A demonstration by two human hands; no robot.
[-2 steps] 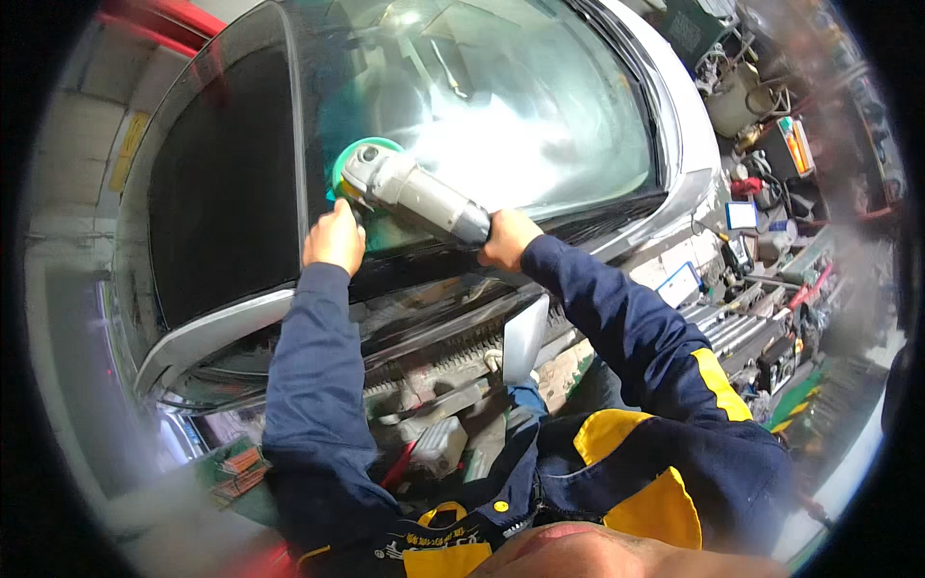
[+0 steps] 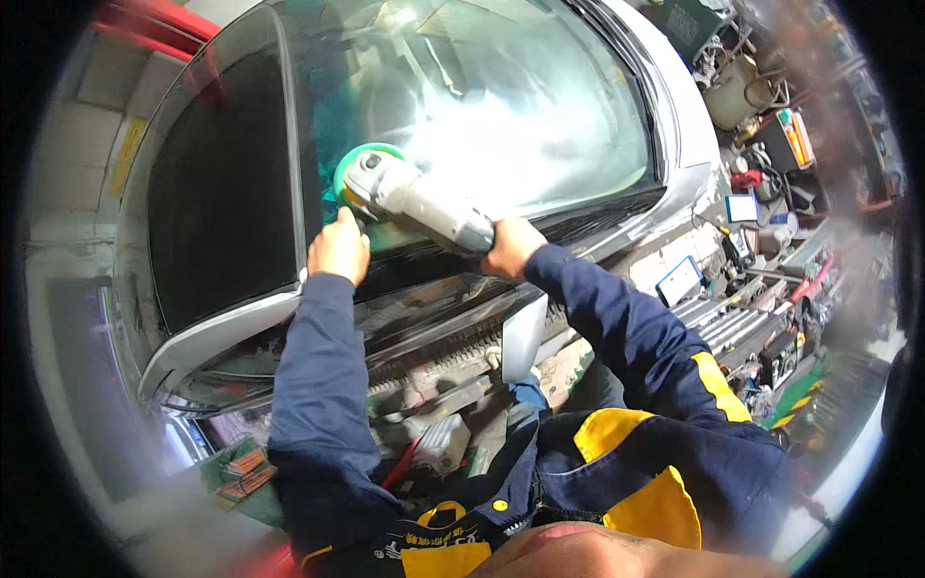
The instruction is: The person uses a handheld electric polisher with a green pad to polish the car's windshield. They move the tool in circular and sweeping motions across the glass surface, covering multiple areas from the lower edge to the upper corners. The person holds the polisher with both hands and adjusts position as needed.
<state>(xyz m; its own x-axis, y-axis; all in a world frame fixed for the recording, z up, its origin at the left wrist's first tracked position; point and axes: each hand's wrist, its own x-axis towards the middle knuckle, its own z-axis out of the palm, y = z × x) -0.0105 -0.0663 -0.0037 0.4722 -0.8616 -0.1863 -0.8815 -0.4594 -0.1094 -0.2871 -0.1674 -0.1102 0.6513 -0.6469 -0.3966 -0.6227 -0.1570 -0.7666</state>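
Observation:
Both my hands grip a grey power polisher (image 2: 421,200) with a green round pad (image 2: 345,171). My right hand (image 2: 513,248) is closed round the dark rear end of its body. Close beside the polisher head, my left hand (image 2: 339,248) is closed on its side handle, which the fingers mostly hide. The pad lies against a large car window (image 2: 568,125), near the window's left border. Bright glare covers the middle of the glass.
A dark panel (image 2: 226,183) of the car lies left of the window. White bodywork (image 2: 696,116) curves round its right side. A flat pale panel (image 2: 523,337) stands between my forearms. Tools and metal rails (image 2: 718,323) crowd the right. A white container (image 2: 443,443) sits below.
The polisher and both hands have shifted slightly toward me and to the right. Both hands keep their grip, and the pad stays near the window's left border.

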